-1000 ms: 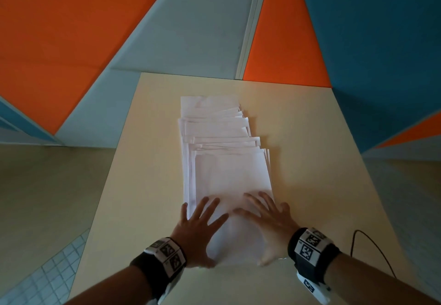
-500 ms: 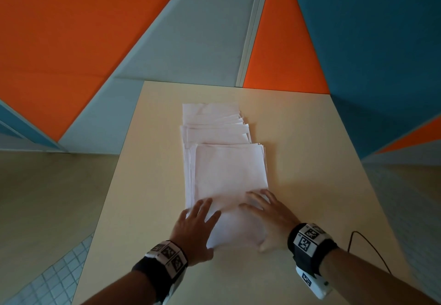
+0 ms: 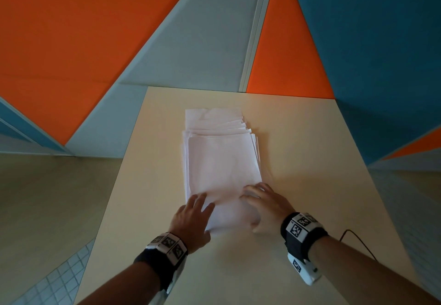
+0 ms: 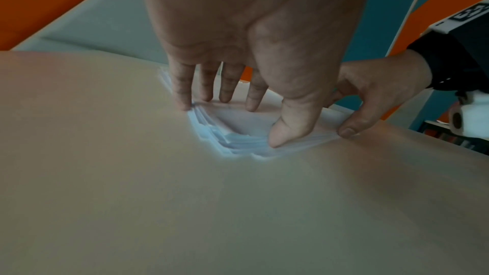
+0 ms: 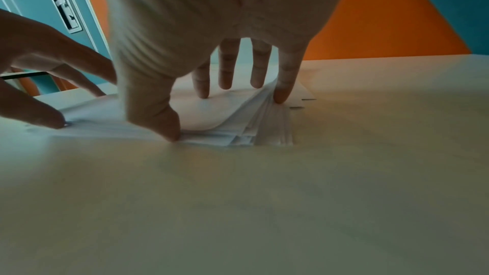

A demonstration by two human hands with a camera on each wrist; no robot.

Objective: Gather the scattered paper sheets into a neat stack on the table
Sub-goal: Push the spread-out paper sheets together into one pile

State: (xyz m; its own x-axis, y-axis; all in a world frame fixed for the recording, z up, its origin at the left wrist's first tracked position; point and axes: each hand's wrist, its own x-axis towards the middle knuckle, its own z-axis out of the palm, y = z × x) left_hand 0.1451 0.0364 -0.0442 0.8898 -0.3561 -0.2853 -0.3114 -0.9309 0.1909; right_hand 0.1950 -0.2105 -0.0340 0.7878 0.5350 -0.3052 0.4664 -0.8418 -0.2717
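A pile of white paper sheets (image 3: 222, 161) lies lengthwise on the middle of the beige table (image 3: 310, 149), its far edges still fanned out. My left hand (image 3: 200, 213) presses straight fingers on the pile's near left corner, and my right hand (image 3: 260, 205) presses on the near right corner. In the left wrist view the left hand (image 4: 246, 122) has its fingertips on top and its thumb against the staggered near edges of the sheets (image 4: 232, 143). In the right wrist view the right hand (image 5: 209, 112) does the same on the sheets (image 5: 225, 120).
A thin black cable (image 3: 355, 240) lies on the table behind my right wrist. Orange, grey and teal wall panels (image 3: 214, 42) rise just past the table's far edge. The floor (image 3: 47, 209) drops away on the left.
Both hands have pushed forward over the table. The near sheets have slid away over the far ones, so the fanned row is now a shorter, tighter pile.
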